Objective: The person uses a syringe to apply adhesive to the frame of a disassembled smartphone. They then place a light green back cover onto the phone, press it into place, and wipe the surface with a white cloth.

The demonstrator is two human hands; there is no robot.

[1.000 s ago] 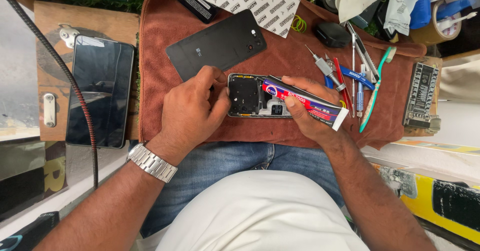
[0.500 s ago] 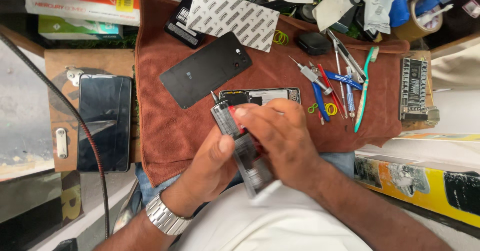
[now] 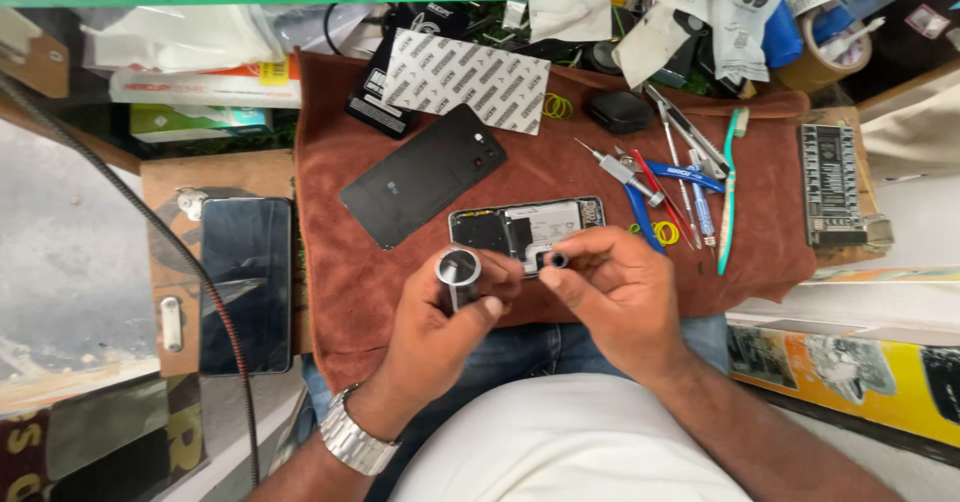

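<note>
Silver tube (image 3: 458, 267) in left hand (image 3: 440, 337), cap (image 3: 556, 260) in right hand (image 3: 620, 297)

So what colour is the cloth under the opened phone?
Reddish-brown, seen in the head view: cloth, phone.

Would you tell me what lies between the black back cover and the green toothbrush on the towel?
Head view: screwdrivers and tweezers lie between the back cover and the toothbrush.

Two hands, one opened phone (image 3: 527, 233), one black back cover (image 3: 422, 174), one brown cloth (image 3: 345, 282), one teal toothbrush (image 3: 732, 187), one wristwatch (image 3: 349, 441).
</note>
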